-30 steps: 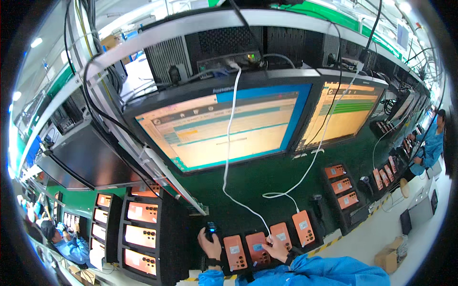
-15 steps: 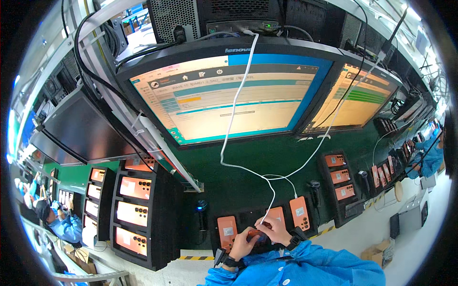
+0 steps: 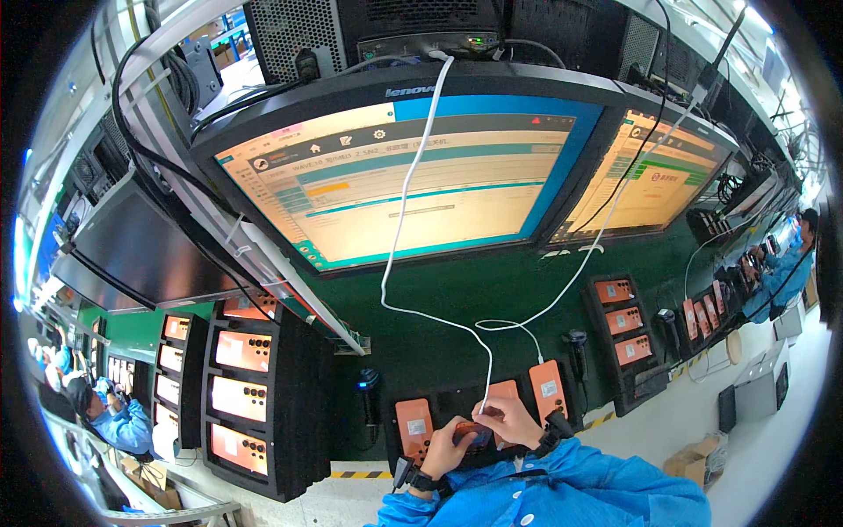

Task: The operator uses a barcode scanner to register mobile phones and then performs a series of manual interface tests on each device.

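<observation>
At the bench's near edge, my left hand (image 3: 446, 451) is closed around an orange phone (image 3: 471, 431), mostly covered by my fingers. My right hand (image 3: 512, 423) pinches the end of a white cable (image 3: 387, 279) right at this phone; whether the plug sits in its port is hidden. Both hands are over a black foam tray (image 3: 452, 403). In that tray, an orange phone (image 3: 414, 425) stands to the left, another orange phone (image 3: 503, 394) is partly behind my right hand, and a third orange phone (image 3: 549, 389) at the right has a second white cable (image 3: 537, 344) at its top.
Black racks of orange phones stand left (image 3: 299, 395) and right (image 3: 622, 321). Handheld scanners flank the tray, one left (image 3: 369, 395) and one right (image 3: 576, 356). Two lit monitors (image 3: 413, 189) rise behind the green bench (image 3: 421, 338). People in blue work at both sides.
The view has shifted slightly, so the monitors and cable appear further left. A pale pop-up now shows on the right monitor. Both hands keep their hold at the phone.
</observation>
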Motion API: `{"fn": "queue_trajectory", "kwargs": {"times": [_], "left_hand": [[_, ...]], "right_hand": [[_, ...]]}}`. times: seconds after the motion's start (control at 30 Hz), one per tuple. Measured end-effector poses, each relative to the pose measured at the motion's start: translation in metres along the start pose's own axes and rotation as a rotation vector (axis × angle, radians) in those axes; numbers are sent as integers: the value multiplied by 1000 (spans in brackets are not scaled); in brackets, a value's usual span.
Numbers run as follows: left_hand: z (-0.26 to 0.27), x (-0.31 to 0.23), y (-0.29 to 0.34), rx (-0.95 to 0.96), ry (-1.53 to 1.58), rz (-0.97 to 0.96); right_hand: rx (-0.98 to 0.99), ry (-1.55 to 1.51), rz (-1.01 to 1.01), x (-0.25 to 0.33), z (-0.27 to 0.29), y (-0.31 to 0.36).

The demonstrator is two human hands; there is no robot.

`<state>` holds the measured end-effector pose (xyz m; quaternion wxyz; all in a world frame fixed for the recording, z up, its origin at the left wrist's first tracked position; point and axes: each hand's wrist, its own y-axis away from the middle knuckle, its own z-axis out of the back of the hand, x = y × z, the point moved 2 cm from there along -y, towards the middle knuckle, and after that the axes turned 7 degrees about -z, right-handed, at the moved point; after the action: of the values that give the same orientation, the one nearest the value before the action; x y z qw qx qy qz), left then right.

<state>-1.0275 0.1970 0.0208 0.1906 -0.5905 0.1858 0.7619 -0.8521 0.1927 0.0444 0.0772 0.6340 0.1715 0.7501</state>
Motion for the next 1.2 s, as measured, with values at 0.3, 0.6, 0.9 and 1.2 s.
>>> {"fn": "queue_trajectory", "kwargs": {"times": [0.3, 0.6, 0.9, 1.2], "left_hand": [[-5, 5, -1, -23, 35, -48], [-7, 16, -4, -32, 39, -53], [-2, 12, -6, 53, 35, 27], [3, 9, -9, 57, 30, -13]], "right_hand": [[8, 161, 175, 16, 3, 2], [-28, 109, 137, 6, 3, -1], [-4, 252, 127, 14, 1, -3], [-21, 237, 237, -1, -2, -8]]}}
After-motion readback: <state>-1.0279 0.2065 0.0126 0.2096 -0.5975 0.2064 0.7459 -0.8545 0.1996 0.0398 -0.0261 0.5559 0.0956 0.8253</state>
